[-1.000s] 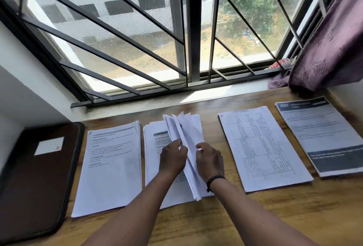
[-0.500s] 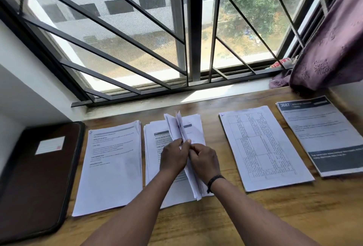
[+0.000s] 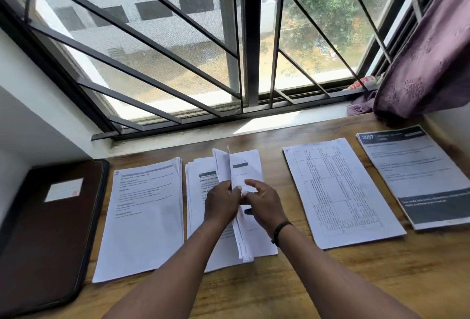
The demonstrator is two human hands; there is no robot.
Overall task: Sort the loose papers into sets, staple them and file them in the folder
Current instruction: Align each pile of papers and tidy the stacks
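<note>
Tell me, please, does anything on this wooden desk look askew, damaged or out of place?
Nothing looks damaged or spilled. The four white paper stacks lie flat in a row; only the held white paper bundle stands on edge over the second stack, pinched by the left hand and right hand. The dark brown folder lies closed.

Dark brown folder (image 3: 48,227), white papers (image 3: 145,217), purple embroidered curtain (image 3: 427,59), wood-grain table (image 3: 330,280).
</note>
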